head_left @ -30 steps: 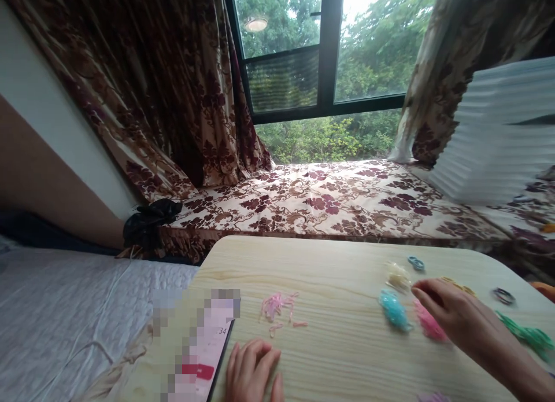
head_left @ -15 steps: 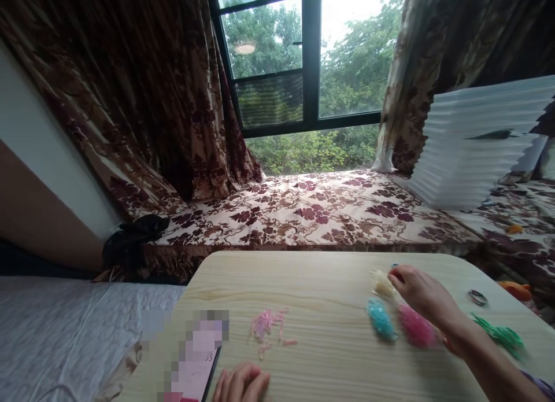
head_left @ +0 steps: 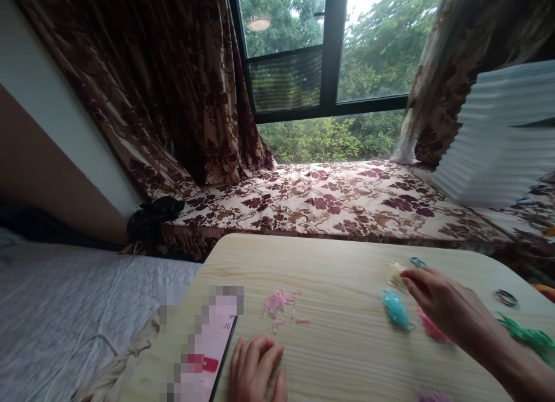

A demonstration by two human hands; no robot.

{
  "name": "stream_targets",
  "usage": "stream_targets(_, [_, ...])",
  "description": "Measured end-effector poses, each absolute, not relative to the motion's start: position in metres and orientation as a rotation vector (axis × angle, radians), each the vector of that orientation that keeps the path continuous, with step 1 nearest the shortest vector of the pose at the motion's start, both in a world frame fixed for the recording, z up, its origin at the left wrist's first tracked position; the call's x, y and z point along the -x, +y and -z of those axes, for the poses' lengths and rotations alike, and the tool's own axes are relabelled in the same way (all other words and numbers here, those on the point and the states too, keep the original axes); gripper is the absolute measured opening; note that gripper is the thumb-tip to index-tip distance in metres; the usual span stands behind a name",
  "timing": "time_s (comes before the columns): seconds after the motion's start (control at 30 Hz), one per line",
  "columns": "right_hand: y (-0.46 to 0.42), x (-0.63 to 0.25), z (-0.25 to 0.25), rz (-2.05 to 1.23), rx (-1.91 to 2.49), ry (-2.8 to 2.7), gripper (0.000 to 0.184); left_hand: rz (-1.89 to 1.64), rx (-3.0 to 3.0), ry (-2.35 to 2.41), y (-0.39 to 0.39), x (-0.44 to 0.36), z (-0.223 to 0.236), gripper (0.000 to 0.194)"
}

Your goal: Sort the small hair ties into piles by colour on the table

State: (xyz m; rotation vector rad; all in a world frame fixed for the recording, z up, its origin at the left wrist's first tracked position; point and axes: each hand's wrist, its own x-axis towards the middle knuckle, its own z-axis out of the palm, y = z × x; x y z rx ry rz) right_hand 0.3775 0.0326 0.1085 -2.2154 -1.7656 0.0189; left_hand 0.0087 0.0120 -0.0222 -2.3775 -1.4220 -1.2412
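My right hand (head_left: pixel 433 298) reaches over the right part of the table, thumb and fingers pinched together at the edge of a cream bundle of thin bands (head_left: pixel 395 273). Whether anything is between the fingertips is hidden. Just below lies a bright blue bundle (head_left: pixel 396 309); a hot-pink bundle (head_left: pixel 431 327) is partly covered by the hand. A small teal loop (head_left: pixel 417 262) rests beyond the knuckles. My left hand (head_left: pixel 259 367) lies on the table, fingers slightly bent and apart, holding nothing. Loose pale-pink bands (head_left: pixel 281 303) are scattered above it.
Left of my left hand is a phone (head_left: pixel 217 350) with a partly blurred screen. At the right are a green bundle (head_left: pixel 529 335) and dark hair ties (head_left: pixel 506 298). A purple bundle (head_left: pixel 433 396) shows at the bottom edge. Behind the table (head_left: pixel 329 263) runs a floral-covered ledge (head_left: pixel 325 202).
The view has shifted, bringing more of my left hand and a purple bundle into sight. My right hand has drawn slightly nearer, uncovering the teal loop and hiding more of the hot-pink bundle.
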Motion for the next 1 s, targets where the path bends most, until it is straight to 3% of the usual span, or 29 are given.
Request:
stream_targets(0.2, [0.008, -0.295, -0.091, -0.349, 1.783, -1.880, 0.037, 1.281, 2.409, -1.568, 0.004, -0.016, 0.006, 0.027])
stream_targets(0.37, [0.006, -0.243, -0.060, -0.533, 1.683, -1.987, 0.030, 1.359, 2.382, -1.644, 0.000, -0.021, -0.003, 0.027])
stream_targets(0.67, [0.017, -0.227, -0.053, -0.583, 1.680, -2.088, 0.029, 1.457, 2.346, -1.684, 0.000, -0.027, -0.007, 0.026])
stream_targets(1.0, [0.028, -0.191, -0.065, -0.654, 1.714, -2.256, 0.047, 1.435, 2.344, -1.747, -0.002, -0.028, -0.011, 0.033])
